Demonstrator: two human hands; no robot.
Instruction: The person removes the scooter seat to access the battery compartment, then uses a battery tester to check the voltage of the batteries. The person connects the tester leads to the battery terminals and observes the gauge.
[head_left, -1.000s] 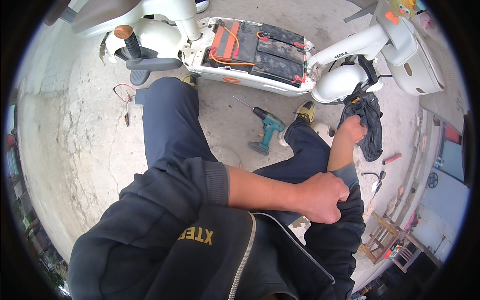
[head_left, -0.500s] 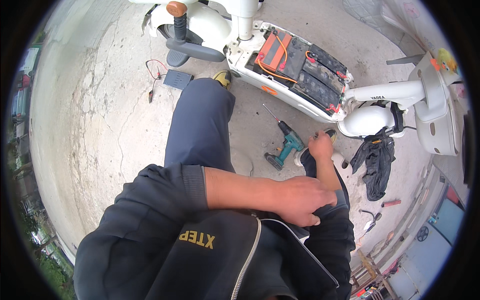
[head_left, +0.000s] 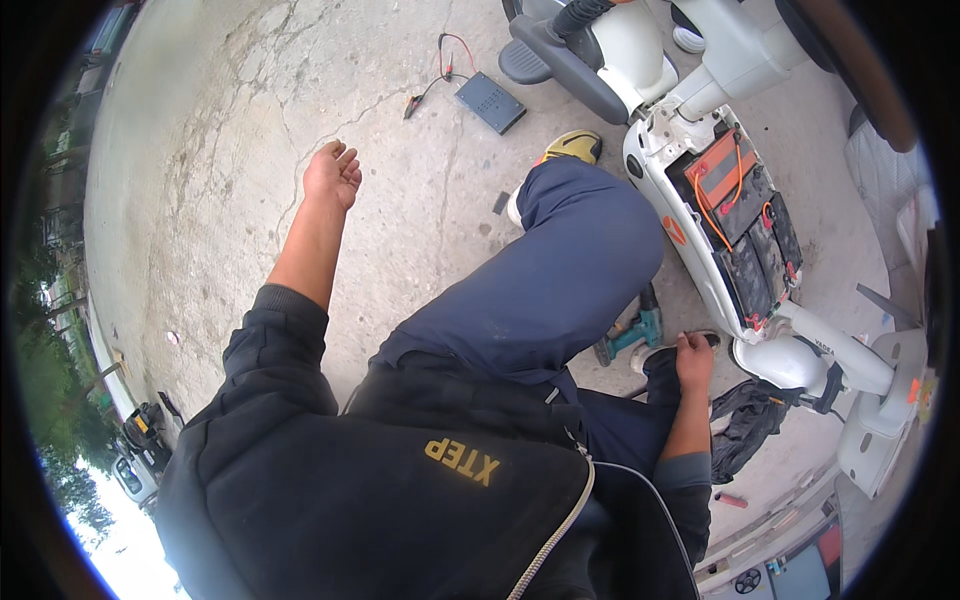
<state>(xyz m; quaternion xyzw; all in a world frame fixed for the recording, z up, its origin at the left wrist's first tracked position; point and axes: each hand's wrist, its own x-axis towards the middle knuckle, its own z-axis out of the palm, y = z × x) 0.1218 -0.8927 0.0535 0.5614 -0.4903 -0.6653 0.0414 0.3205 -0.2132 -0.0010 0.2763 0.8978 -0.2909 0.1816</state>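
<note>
My left hand (head_left: 332, 178) is held out over the concrete at the left, its fingers loosely bent and apart, nothing in it. My right hand (head_left: 694, 362) is closed beside my shoe, and what it may hold is hidden. Close by lies a teal cordless drill (head_left: 640, 328), partly covered by my bent knee. To the right stands a white electric scooter (head_left: 672, 190). Its open floorboard shows black batteries (head_left: 750, 275) and an orange-and-grey battery (head_left: 718, 168) joined by orange cables.
A dark metal box (head_left: 490, 103) with red and black clip leads lies on the cracked concrete (head_left: 230, 130). Black cloth (head_left: 745, 430) lies below the scooter's white wheel guard. A small red cylinder (head_left: 731, 499) is on the ground at the lower right.
My left hand has left my right sleeve and swung out to the left. The view has turned, so the scooter appears farther right, and my knee now covers part of the drill.
</note>
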